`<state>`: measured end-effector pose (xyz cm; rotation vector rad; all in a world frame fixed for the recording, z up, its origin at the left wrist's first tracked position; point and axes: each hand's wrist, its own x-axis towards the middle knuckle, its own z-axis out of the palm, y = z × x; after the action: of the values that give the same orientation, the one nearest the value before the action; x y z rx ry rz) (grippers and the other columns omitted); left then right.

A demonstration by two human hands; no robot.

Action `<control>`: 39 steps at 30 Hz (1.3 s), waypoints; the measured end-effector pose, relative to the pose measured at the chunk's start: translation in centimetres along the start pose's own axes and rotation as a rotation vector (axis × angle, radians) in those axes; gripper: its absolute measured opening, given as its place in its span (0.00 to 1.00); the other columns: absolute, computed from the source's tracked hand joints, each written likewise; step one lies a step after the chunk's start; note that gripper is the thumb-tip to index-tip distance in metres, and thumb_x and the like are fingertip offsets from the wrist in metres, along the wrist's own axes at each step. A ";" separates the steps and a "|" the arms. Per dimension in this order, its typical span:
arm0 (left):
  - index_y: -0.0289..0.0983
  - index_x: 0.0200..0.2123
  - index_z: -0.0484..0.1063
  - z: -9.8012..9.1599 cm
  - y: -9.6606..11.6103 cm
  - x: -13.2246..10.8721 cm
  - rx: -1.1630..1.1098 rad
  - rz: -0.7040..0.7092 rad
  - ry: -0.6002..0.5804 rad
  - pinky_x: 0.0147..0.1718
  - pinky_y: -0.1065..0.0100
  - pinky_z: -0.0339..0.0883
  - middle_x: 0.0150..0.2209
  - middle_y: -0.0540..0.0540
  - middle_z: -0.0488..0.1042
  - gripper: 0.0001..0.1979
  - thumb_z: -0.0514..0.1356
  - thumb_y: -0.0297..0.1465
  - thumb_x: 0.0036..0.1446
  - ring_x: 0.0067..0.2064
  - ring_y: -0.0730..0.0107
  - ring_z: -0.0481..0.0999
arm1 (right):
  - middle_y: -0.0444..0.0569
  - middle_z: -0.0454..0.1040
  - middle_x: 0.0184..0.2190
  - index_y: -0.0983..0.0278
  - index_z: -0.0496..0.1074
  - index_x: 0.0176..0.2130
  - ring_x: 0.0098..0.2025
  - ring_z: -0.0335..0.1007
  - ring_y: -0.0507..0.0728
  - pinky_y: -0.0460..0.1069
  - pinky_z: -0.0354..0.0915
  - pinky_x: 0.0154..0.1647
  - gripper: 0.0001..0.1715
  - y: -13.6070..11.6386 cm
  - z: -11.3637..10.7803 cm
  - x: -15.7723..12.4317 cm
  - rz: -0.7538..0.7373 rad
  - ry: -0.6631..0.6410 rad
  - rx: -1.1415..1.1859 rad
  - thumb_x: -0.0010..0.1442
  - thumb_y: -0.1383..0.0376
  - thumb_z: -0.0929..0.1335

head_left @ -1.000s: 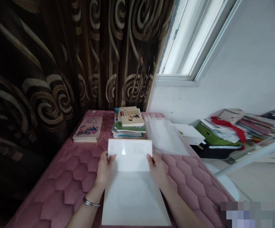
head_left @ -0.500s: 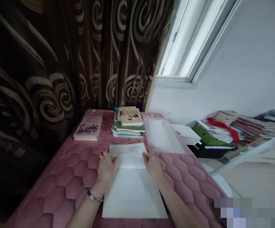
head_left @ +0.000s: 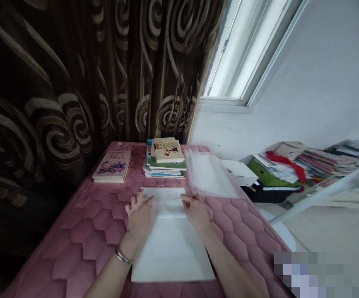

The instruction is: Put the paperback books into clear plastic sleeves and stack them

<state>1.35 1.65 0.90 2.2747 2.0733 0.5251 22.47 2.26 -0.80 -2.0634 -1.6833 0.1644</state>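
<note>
An open book or booklet (head_left: 169,248) lies flat on the pink quilted surface, its fold running crosswise. Small print shows at the top of its far page; the near side is blank. My left hand (head_left: 139,213), with a silver bangle at the wrist, rests at the far page's left edge. Its fingers are spread, and the thumb lies over the page. At the right edge of the same page, my right hand (head_left: 196,211) has its fingers curled and pinched on the page's margin.
Pink-covered books (head_left: 112,166) lie at the back left. A stack of books (head_left: 167,159) stands at the back centre. Clear plastic sheets (head_left: 212,174) and a white box (head_left: 238,173) are to the right. Beyond sits a green-and-black bag (head_left: 263,178) with papers. A patterned curtain (head_left: 120,82) hangs behind.
The view has shifted slightly. My right hand's fingers have curled in more over the page's right margin. My left fingers have spread and moved slightly over the left edge.
</note>
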 end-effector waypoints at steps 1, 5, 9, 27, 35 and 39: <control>0.53 0.50 0.74 0.1 -0.1 0.1 -0.018 0.042 -0.006 0.46 0.49 0.60 0.61 0.45 0.62 0.21 0.50 0.26 0.60 0.53 0.46 0.66 | 0.52 0.73 0.43 0.57 0.78 0.45 0.38 0.73 0.55 0.46 0.65 0.40 0.17 0.1 0.0 0.0 -0.018 0.015 0.006 0.60 0.67 0.64; 0.52 0.46 0.77 0.3 -0.4 0.4 -0.058 0.088 -0.056 0.49 0.48 0.58 0.60 0.48 0.67 0.22 0.53 0.22 0.57 0.55 0.46 0.64 | 0.53 0.71 0.45 0.59 0.79 0.43 0.41 0.72 0.55 0.47 0.64 0.47 0.18 0.3 0.1 0.0 -0.055 0.056 0.019 0.58 0.70 0.63; 0.52 0.46 0.77 0.2 -0.3 0.5 -0.036 0.064 -0.084 0.48 0.45 0.58 0.58 0.45 0.69 0.23 0.51 0.21 0.58 0.55 0.45 0.66 | 0.52 0.71 0.48 0.59 0.79 0.43 0.44 0.69 0.58 0.49 0.63 0.47 0.18 0.2 -0.2 -0.3 -0.089 0.083 -0.047 0.57 0.68 0.63; 0.39 0.64 0.55 0.4 4.6 3.8 -0.041 0.243 -0.300 0.62 0.48 0.46 0.64 0.41 0.61 0.31 0.45 0.19 0.58 0.64 0.59 0.58 | 0.49 0.74 0.48 0.58 0.79 0.42 0.47 0.65 0.59 0.50 0.60 0.46 0.18 -1.1 -1.3 -0.7 -0.098 -0.065 -0.261 0.63 0.63 0.61; 0.35 0.64 0.54 1.8 2.9 4.1 -0.023 0.157 -0.207 0.64 0.44 0.39 0.62 0.37 0.64 0.27 0.50 0.32 0.62 0.63 0.56 0.62 | 0.50 0.73 0.49 0.57 0.78 0.45 0.47 0.65 0.59 0.50 0.59 0.44 0.19 -1.1 -1.2 -0.7 -0.073 -0.057 -0.240 0.64 0.62 0.59; 0.34 0.65 0.53 1.5 1.9 4.2 -0.035 0.114 -0.209 0.63 0.42 0.37 0.62 0.36 0.64 0.29 0.52 0.33 0.61 0.61 0.55 0.64 | 0.50 0.73 0.48 0.57 0.78 0.43 0.46 0.66 0.59 0.50 0.59 0.43 0.19 -1.0 -1.1 -0.7 -0.073 -0.047 -0.235 0.65 0.63 0.59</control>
<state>3.87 5.77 0.91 2.3256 1.8332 0.3081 21.82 1.42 0.49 -2.1750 -1.8808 -0.0096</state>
